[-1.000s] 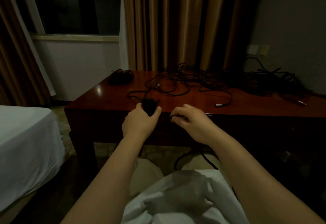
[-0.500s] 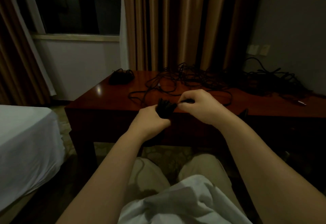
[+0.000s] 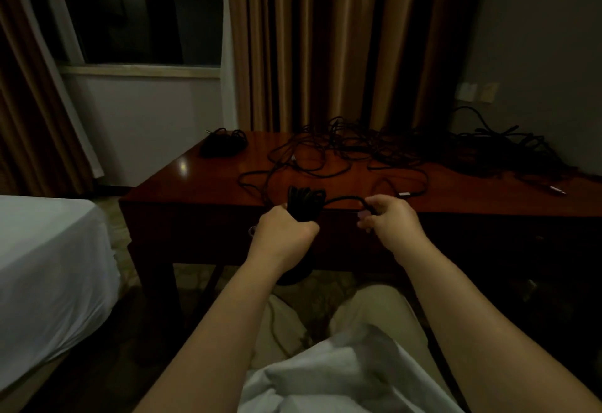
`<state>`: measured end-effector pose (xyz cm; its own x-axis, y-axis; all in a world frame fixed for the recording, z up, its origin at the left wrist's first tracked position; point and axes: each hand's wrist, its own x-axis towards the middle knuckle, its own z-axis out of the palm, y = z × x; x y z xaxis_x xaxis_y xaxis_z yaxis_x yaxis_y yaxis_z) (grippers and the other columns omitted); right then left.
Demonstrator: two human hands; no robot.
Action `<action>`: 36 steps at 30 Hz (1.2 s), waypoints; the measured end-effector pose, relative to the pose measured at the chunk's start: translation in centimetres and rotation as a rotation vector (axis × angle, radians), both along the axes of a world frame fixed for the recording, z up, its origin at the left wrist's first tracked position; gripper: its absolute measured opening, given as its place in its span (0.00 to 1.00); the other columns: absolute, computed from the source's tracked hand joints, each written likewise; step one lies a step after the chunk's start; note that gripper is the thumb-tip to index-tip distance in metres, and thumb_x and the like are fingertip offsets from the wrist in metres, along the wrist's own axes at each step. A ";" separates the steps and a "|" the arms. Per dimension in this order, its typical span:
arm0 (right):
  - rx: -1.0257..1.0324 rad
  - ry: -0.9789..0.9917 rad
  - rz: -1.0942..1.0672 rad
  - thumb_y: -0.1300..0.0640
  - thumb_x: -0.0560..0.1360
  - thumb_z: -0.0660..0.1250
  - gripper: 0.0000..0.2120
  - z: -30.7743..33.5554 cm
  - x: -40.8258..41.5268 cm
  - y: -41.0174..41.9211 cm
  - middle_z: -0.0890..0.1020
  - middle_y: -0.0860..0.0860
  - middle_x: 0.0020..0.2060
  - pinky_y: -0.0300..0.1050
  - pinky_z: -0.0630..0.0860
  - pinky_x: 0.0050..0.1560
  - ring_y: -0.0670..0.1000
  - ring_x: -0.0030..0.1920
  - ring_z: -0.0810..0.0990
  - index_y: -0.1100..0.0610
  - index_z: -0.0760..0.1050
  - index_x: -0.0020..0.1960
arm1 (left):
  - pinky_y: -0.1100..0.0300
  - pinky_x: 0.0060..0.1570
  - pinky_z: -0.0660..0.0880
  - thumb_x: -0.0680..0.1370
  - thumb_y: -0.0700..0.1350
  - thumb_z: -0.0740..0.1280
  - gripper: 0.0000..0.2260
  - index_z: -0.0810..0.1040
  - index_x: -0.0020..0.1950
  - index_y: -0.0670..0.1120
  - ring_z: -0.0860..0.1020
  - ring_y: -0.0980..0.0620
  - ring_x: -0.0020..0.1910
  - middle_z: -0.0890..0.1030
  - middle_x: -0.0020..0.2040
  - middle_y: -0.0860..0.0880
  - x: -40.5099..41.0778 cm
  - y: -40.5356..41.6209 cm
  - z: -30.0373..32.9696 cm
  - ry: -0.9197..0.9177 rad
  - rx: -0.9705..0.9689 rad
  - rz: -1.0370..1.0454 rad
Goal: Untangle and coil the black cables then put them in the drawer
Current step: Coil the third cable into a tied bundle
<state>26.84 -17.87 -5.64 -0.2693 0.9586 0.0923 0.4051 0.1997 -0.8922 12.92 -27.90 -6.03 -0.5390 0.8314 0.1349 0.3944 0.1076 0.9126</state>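
left grip: left hand fisted round a bundle of coiled loops, held just off the near edge of the desk; loop tops stick up above the fist.
right grip: right hand pinches the free strand that arcs over from the bundle; thumb and forefinger closed on it, other fingers loosely curled.
step: looks like laying one more turn onto the coil.
rest of cable: the loose run goes back into the tangled pile in the middle of the desk towards the far edge. A silver plug lies near the near edge, just beyond the right hand.
other cables: heavier heap towards the far right of the desk; small dark bundle at the far left corner, possibly already coiled.
progress: early, I'd say. Most cable still loose on the desk.
risk 1: pulling slack could drag a knot tight in the pile, or haul the pile off the near edge.
risk 2: loops could spring out of the fist if it eases off between turns.
hidden: drawer not made out, desk front too dark. Can't tell which strand belongs to which plug. Lower coil hidden behind the left hand and wrist.
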 end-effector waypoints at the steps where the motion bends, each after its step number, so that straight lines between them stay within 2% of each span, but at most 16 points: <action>1: -0.084 0.201 0.073 0.71 0.76 0.61 0.17 0.2 0.3 0.2 0.79 0.55 0.50 0.43 0.78 0.44 0.50 0.42 0.80 0.59 0.72 0.63 | 0.54 0.34 0.61 0.70 0.39 0.67 0.14 0.62 0.31 0.46 0.64 0.49 0.29 0.65 0.28 0.49 -0.2 -0.2 -0.2 0.012 -0.006 -0.019; 3: -0.148 0.467 0.124 0.71 0.78 0.58 0.17 1.0 0.8 0.5 0.79 0.53 0.48 0.37 0.77 0.34 0.46 0.35 0.78 0.55 0.69 0.62 | 0.54 0.35 0.62 0.67 0.42 0.67 0.10 0.66 0.31 0.44 0.66 0.48 0.30 0.67 0.29 0.49 -0.6 -0.8 -0.2 0.042 -0.014 -0.122; 5: -0.050 0.413 0.088 0.68 0.79 0.57 0.14 1.4 1.1 1.0 0.81 0.54 0.49 0.32 0.70 0.26 0.43 0.30 0.74 0.57 0.71 0.61 | 0.55 0.38 0.64 0.68 0.37 0.67 0.03 0.74 0.37 0.39 0.69 0.47 0.35 0.70 0.33 0.45 -0.3 -1.7 0.3 0.034 0.005 -0.319; 7: 0.073 0.035 0.068 0.67 0.79 0.57 0.15 1.2 1.0 1.3 0.80 0.53 0.52 0.35 0.71 0.30 0.47 0.36 0.76 0.56 0.76 0.60 | 0.57 0.40 0.68 0.66 0.35 0.67 0.06 0.80 0.37 0.43 0.73 0.49 0.39 0.74 0.36 0.44 0.5 -2.4 1.0 -0.069 0.098 -0.490; 10: 0.246 -0.777 0.114 0.64 0.78 0.57 0.16 -0.5 0.4 0.7 0.78 0.52 0.56 0.48 0.73 0.51 0.55 0.55 0.76 0.51 0.77 0.59 | 0.65 0.36 0.72 0.62 0.36 0.63 0.14 0.82 0.32 0.54 0.77 0.56 0.38 0.78 0.34 0.52 1.4 -2.4 1.9 -0.264 0.181 -0.565; 12: 0.460 -1.015 0.059 0.59 0.76 0.59 0.17 -1.8 -0.1 -0.2 0.75 0.51 0.61 0.52 0.64 0.62 0.56 0.64 0.68 0.49 0.73 0.63 | 0.63 0.36 0.70 0.61 0.37 0.63 0.09 0.80 0.33 0.49 0.75 0.57 0.35 0.76 0.34 0.51 1.6 -1.9 1.7 -0.272 0.157 -0.504; 14: 0.594 -0.950 0.041 0.55 0.77 0.60 0.23 -3.2 -1.0 -1.1 0.66 0.51 0.69 0.54 0.57 0.69 0.56 0.70 0.60 0.49 0.63 0.71 | 0.60 0.37 0.69 0.60 0.38 0.63 0.05 0.76 0.35 0.44 0.73 0.55 0.34 0.73 0.34 0.50 1.6 -1.4 1.1 -0.284 0.125 -0.396; 15: 0.572 -0.804 0.057 0.55 0.77 0.60 0.24 -3.7 -1.4 -1.6 0.64 0.50 0.71 0.53 0.54 0.71 0.56 0.72 0.58 0.50 0.61 0.73 | 0.58 0.38 0.68 0.60 0.39 0.63 0.05 0.75 0.35 0.43 0.72 0.53 0.35 0.73 0.34 0.49 1.7 -1.1 0.9 -0.304 0.118 -0.348; 16: 0.470 -0.525 0.087 0.57 0.78 0.61 0.22 -4.0 -1.6 -2.0 0.66 0.49 0.69 0.50 0.56 0.71 0.55 0.72 0.60 0.52 0.63 0.72 | 0.57 0.38 0.68 0.60 0.39 0.63 0.06 0.74 0.36 0.42 0.72 0.51 0.35 0.72 0.34 0.48 1.8 -0.9 0.7 -0.320 0.120 -0.306; 19: 0.069 0.340 0.271 0.62 0.81 0.56 0.11 -3.4 -1.1 -3.9 0.81 0.48 0.48 0.42 0.75 0.52 0.51 0.55 0.79 0.54 0.77 0.52 | 0.56 0.38 0.66 0.65 0.38 0.65 0.05 0.73 0.40 0.42 0.70 0.49 0.37 0.70 0.36 0.45 1.9 -0.9 0.9 -0.330 0.142 -0.203; 21: 0.058 0.502 0.283 0.60 0.81 0.55 0.14 -2.6 -0.1 -4.6 0.80 0.49 0.35 0.42 0.76 0.42 0.48 0.40 0.80 0.54 0.77 0.44 | 0.57 0.37 0.65 0.71 0.33 0.63 0.03 0.72 0.40 0.40 0.69 0.50 0.36 0.70 0.35 0.46 1.7 -1.2 1.1 -0.337 0.129 -0.195; 24: 0.063 0.499 0.288 0.56 0.81 0.56 0.15 -1.5 0.4 -4.7 0.76 0.51 0.30 0.41 0.71 0.33 0.47 0.31 0.75 0.55 0.77 0.40 | 0.59 0.37 0.68 0.65 0.37 0.65 0.07 0.77 0.41 0.44 0.73 0.54 0.33 0.74 0.34 0.50 2.0 -1.7 1.1 -0.388 0.127 -0.307; 28: -0.041 0.123 0.474 0.51 0.82 0.53 0.18 -0.5 0.0 -4.5 0.74 0.47 0.27 0.38 0.67 0.31 0.43 0.27 0.72 0.57 0.73 0.39 | 0.62 0.28 0.70 0.61 0.38 0.62 0.21 0.76 0.54 0.38 0.72 0.56 0.25 0.74 0.31 0.50 2.1 -1.4 0.2 -0.639 0.219 -0.433; 31: 0.041 -0.138 0.575 0.59 0.81 0.56 0.11 -0.4 -0.1 -4.5 0.71 0.43 0.33 0.33 0.68 0.36 0.40 0.33 0.70 0.49 0.69 0.41 | 0.62 0.28 0.71 0.59 0.38 0.65 0.31 0.73 0.62 0.32 0.71 0.55 0.26 0.75 0.40 0.40 1.7 -1.7 -0.1 -0.696 0.202 -0.571; 34: 0.081 -0.274 0.610 0.68 0.79 0.57 0.11 -0.6 -0.2 -4.1 0.66 0.40 0.40 0.28 0.67 0.42 0.36 0.40 0.66 0.55 0.67 0.57 | 0.62 0.31 0.73 0.61 0.37 0.62 0.20 0.78 0.52 0.35 0.75 0.53 0.28 0.76 0.43 0.37 2.2 -2.2 0.5 -0.558 0.161 -0.597; 36: 0.122 -0.300 0.603 0.67 0.78 0.58 0.12 -0.8 0.0 -3.9 0.70 0.43 0.43 0.31 0.68 0.47 0.41 0.46 0.71 0.53 0.68 0.56 | 0.59 0.37 0.74 0.61 0.37 0.61 0.15 0.79 0.45 0.41 0.77 0.50 0.35 0.78 0.40 0.42 2.0 -2.2 0.8 -0.554 0.210 -0.561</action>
